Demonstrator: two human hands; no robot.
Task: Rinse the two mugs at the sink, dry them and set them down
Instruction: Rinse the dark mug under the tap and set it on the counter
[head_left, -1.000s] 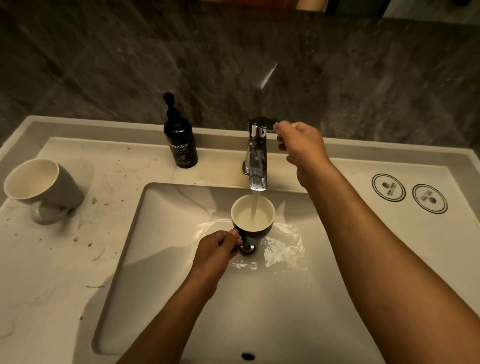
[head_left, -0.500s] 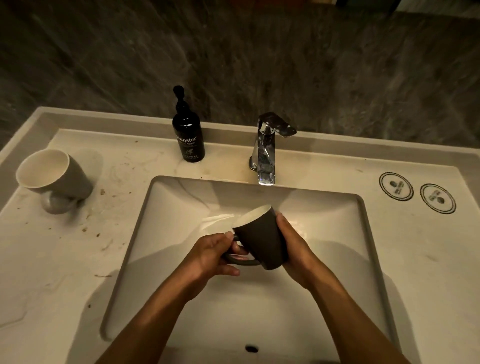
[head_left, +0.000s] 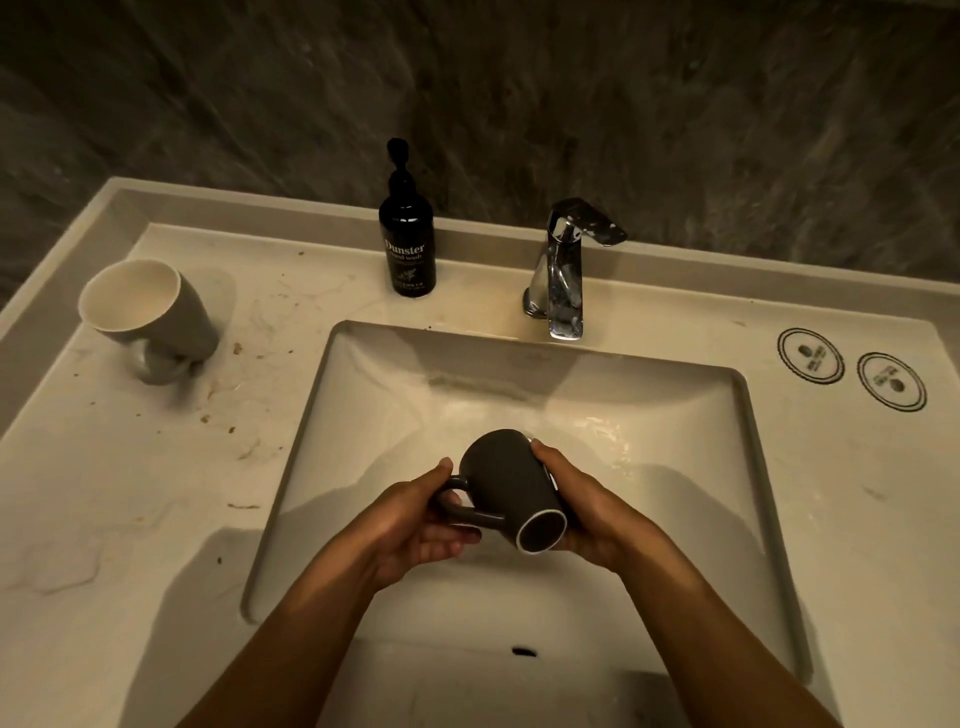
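A dark mug is held over the sink basin, tipped with its mouth pointing away and down and its base turned towards me. My left hand grips the handle. My right hand cups the mug's right side. A second mug, grey with a pale inside, stands on the counter at the far left with its handle towards me. The chrome tap runs no water.
A black pump bottle of hand wash stands behind the basin, left of the tap. Two round printed coasters lie on the counter at right. Brown specks dot the counter on the left. A dark stone wall rises behind.
One second ago the mug stood under running water while my right hand was at the tap lever. The water has stopped, my right hand has come to the mug, and the mug is tipped over.
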